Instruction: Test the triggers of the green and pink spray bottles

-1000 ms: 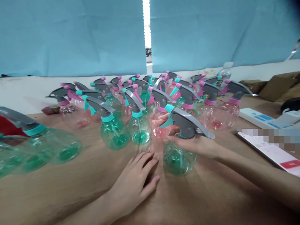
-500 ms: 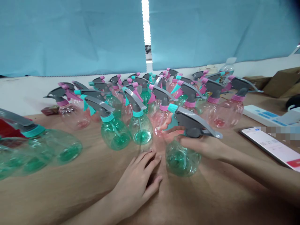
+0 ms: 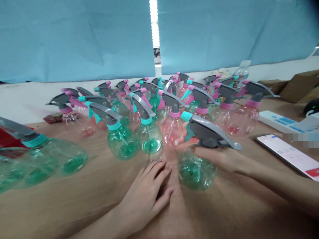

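My right hand [image 3: 216, 156] is wrapped round the neck of a green spray bottle [image 3: 195, 172] with a grey sprayer head and turquoise nozzle; the fingers partly hide its collar. To the left of it, my left hand [image 3: 149, 191] lies on the brown table surface [image 3: 99, 202], fingers stretched out and holding nothing. Just beyond that hand stand a clear green spray bottle [image 3: 150, 136] and a darker green spray bottle [image 3: 123, 141], both with turquoise collars. A pink spray bottle [image 3: 172, 131] is behind my right fingertips.
Several more pink and green spray bottles crowd the back of the table. Other green bottles [image 3: 67, 156] stand at the left edge. On the right lie a phone [image 3: 286, 156] and a white-and-blue box [image 3: 279, 121]; cardboard [image 3: 299, 87] sits behind. A blue curtain [image 3: 87, 39] hangs at the back.
My right hand and the green spray bottle in it have shifted slightly to the right and towards me. The left hand is practically where it was.
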{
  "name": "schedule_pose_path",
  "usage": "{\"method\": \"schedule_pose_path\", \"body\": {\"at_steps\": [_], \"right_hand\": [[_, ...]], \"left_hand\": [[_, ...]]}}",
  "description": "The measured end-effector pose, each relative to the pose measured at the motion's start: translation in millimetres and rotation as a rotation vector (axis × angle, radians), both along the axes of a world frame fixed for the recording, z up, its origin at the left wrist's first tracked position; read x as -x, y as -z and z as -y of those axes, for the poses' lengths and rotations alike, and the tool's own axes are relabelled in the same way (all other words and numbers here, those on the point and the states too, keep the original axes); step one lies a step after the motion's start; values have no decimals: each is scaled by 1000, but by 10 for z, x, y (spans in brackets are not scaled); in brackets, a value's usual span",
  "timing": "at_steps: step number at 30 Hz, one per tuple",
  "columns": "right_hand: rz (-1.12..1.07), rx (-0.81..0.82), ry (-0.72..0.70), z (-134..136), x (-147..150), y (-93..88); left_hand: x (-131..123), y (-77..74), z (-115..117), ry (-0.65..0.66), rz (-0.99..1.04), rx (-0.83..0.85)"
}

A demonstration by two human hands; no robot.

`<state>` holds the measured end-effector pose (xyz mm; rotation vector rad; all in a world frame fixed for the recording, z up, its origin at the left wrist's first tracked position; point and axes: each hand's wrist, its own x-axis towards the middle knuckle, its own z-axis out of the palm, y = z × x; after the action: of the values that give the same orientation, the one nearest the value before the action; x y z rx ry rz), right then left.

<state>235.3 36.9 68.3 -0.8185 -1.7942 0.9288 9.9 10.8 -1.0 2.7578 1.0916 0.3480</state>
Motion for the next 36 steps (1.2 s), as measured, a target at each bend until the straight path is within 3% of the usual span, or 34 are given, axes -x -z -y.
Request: {"method": "schedule_pose_path", "body": {"at_steps": [9, 18, 29, 36], "right_hand": [[28, 11, 124, -49, 48, 105], [54, -44, 53, -52, 17, 60], [128, -19, 175, -40, 14, 117], [128, -73, 125, -46, 6, 86]], "left_hand": [[-12, -15, -4, 0, -37, 19], [-9, -27, 0, 8, -39, 29], [-11, -6, 4, 2, -35, 14], [-1, -5, 8, 6, -44, 19]]}}
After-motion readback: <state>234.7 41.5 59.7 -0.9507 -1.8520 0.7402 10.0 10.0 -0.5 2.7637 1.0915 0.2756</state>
